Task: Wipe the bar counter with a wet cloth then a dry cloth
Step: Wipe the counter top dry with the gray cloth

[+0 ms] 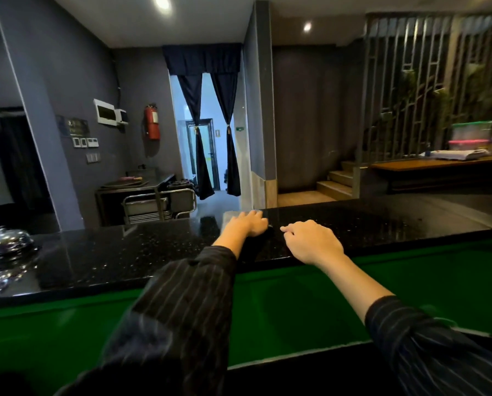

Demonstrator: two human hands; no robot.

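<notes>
dim grey walls and a curtained doorway (207, 132) stand well beyond the hands, with a red extinguisher (152, 121) on the wall to the left of that doorway. a black speckled counter (119, 252) runs across in front of the person, glossy and reflecting the ceiling lights. below its near edge lies a green surface (296, 304), under both forearms.

the left hand (246, 222) lies palm down at the far edge of the counter, fingers spread flat and pressing on a pale cloth (230, 217); only a strip of the cloth shows to the left of the fingers, the rest hidden under the hand. a dark patch sits on the counter just under the left wrist, too blurred to tell what it is. the right hand (313, 241) rests just beside the left, to its right and nearer the person, palm down on the counter with fingers loosely curled and the forefinger pointing toward the left hand; it holds nothing. the two hands are near but apart. both arms wear dark striped sleeves (187, 295).

far left of the hands a shiny metal dome (6, 242) stands on the counter. far right, past a slatted screen (427, 81), stacked boxes (472, 135) sit on a wooden bench.
</notes>
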